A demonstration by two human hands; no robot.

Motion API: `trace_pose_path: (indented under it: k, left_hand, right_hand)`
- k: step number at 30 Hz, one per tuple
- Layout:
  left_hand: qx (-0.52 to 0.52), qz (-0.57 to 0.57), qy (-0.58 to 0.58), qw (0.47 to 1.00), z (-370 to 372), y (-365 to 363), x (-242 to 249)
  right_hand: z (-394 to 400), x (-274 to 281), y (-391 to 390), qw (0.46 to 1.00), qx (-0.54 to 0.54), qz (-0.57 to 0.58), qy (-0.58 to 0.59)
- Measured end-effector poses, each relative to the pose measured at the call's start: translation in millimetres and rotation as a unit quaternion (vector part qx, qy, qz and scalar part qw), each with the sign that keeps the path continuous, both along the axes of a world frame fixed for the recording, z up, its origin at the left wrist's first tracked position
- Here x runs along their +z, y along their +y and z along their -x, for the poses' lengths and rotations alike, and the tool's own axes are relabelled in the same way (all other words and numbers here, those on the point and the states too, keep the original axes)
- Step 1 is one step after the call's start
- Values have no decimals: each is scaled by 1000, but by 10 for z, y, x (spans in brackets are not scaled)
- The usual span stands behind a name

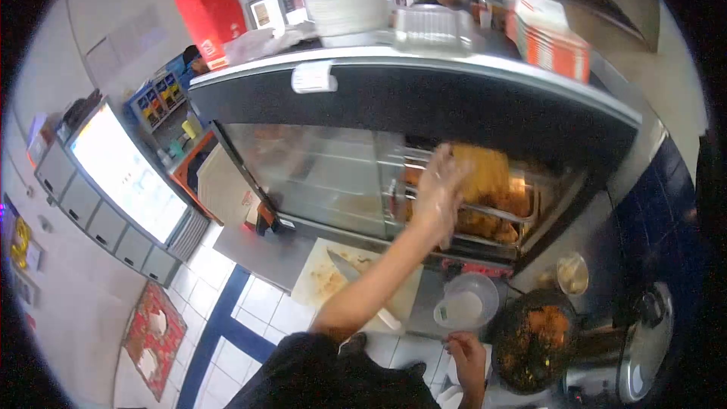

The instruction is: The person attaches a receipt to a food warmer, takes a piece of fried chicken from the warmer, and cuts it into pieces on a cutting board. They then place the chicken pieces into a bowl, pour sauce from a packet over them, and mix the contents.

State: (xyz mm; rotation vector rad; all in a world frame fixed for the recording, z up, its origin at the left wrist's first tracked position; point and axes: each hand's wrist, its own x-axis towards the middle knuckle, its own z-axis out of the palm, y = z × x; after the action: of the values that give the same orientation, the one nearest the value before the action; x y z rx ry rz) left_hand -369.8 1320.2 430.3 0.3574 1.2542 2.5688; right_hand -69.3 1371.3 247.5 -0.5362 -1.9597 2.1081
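My left hand (441, 193), in what looks like a thin clear glove, reaches into the open side of a glass-fronted food warmer (303, 170). Motion smears its fingers, which overlap a blurred yellow, flat-looking piece (482, 174); I cannot tell whether they grip it. Browned food (488, 225) lies on the wire-edged racks just beyond. Lower down, my right hand (468, 360) is closed with curled fingers, close below a clear plastic bowl (485, 297). Under my left forearm is a cutting board (322, 273) with crumbs and a white-handled knife (388, 320).
A dark pan (534, 341) with food residue stands right of my right hand, beside a small tub (572, 273) and a steel cooker (647, 344). Foam containers (347, 4), a clear plastic box (433, 28) and red cartons (549, 38) top the warmer. Two people are farther back.
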Motion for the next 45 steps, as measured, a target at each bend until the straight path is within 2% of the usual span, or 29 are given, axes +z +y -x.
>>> trace_pose_path:
  k: [2, 4, 5, 7, 9, 11, 12, 13, 14, 15, 17, 19, 22, 26, 29, 32, 34, 38, 40, 41, 43, 45]
  left_hand:
    - [-91, -38, 0, 995, -154, -331, -126]
    - [-137, -105, -5, 985, -298, -708, -262]
    - [-144, -78, -34, 986, -365, -943, -314]
    - [-165, -45, -79, 982, -392, -1440, -475]
    - [-171, -36, -115, 978, -432, -1898, -841]
    - [-152, -16, -140, 978, -343, -2312, -1190]
    - [-139, 3, -158, 977, -320, -2531, -1315]
    - [-116, 18, -124, 985, -273, -2715, -1412]
    - [-91, 33, -91, 991, -246, -2899, -1515]
    - [-76, 62, -125, 987, -209, -3124, -1673]
    - [-61, 90, -155, 982, -160, -3492, -1844]
    - [-25, 9, -169, 985, -146, -3740, -1852]
    - [6, 11, -186, 982, -57, -4056, -2185]
    - [35, 27, -212, 976, 37, -4198, -2092]
    - [39, -6, -190, 981, 167, -4240, -2091]
    - [28, 27, -200, 979, 239, -4272, -1922]
    - [22, -13, -184, 983, 280, -4280, -1913]
    - [26, -17, -179, 983, 300, -4292, -1831]
    - [29, -26, -181, 983, 334, -4322, -1932]
    - [27, -26, -181, 983, 325, -4334, -1938]
    - [29, -29, -181, 983, 308, -4352, -1933]
    - [30, -29, -182, 982, 300, -4374, -1960]
  right_hand:
    - [187, 457, -136, 999, 20, -29, 7]
    - [457, 946, -351, 992, 19, -78, 99]
    - [646, 1196, -446, 982, 10, -142, 120]
    - [1108, 1514, -628, 945, -35, -262, 193]
    - [1620, 1921, -864, 889, -93, -377, 243]
    - [2196, 2265, -1092, 858, -116, -372, 333]
    - [2445, 2386, -1210, 869, -124, -335, 343]
    - [2683, 2502, -1307, 876, -130, -298, 357]
    - [2868, 2606, -1380, 872, -137, -306, 357]
    - [3031, 2692, -1453, 868, -145, -301, 367]
    - [3221, 2775, -1590, 863, -155, -296, 380]
    - [3345, 2842, -1682, 845, -193, -335, 369]
    - [3427, 2862, -1755, 824, -210, -373, 371]
    - [3508, 2791, -1722, 804, -220, -404, 377]
    - [3541, 2774, -1721, 795, -205, -400, 407]
    - [3530, 2772, -1771, 800, -166, -371, 441]
    - [3525, 2775, -1821, 818, -140, -332, 449]
    - [3539, 2708, -1710, 816, -126, -351, 441]
    - [3513, 2710, -1707, 859, -125, -281, 409]
    - [3496, 2725, -1715, 859, -126, -282, 408]
    - [3489, 2792, -1738, 812, -151, -360, 434]
    - [3505, 2798, -1749, 798, -163, -375, 442]
